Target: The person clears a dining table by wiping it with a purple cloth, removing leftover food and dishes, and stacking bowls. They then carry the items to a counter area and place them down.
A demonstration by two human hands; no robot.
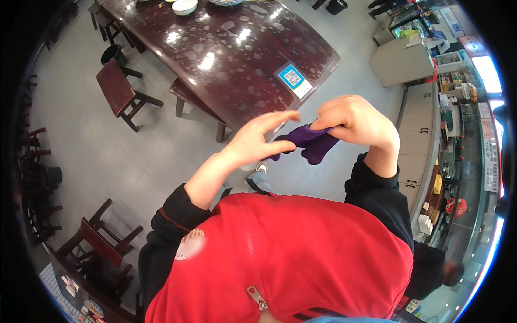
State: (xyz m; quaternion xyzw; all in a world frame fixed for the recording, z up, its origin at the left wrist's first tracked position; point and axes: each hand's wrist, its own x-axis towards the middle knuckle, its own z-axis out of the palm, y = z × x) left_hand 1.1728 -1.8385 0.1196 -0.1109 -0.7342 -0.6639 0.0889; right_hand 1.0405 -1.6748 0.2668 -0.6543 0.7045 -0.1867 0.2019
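A crumpled purple cloth (pixel 315 144) hangs in front of my chest, near the table's close corner. My right hand (pixel 353 119) pinches its upper edge between thumb and fingers. My left hand (pixel 257 137) is at the cloth's left end, its thumb beside the fabric and its fingers stretched out and apart. Whether the left thumb touches the cloth I cannot tell. The cloth's lower end droops in two loose folds.
The dark red table (pixel 242 70) reaches up from just beyond my hands, with a code card (pixel 293 79) on its near corner and a white bowl (pixel 184 6) at the far end. Wooden stools (pixel 116 89) stand on the left. A counter with cabinets (pixel 417 140) runs along the right; a person (pixel 431 269) is behind.
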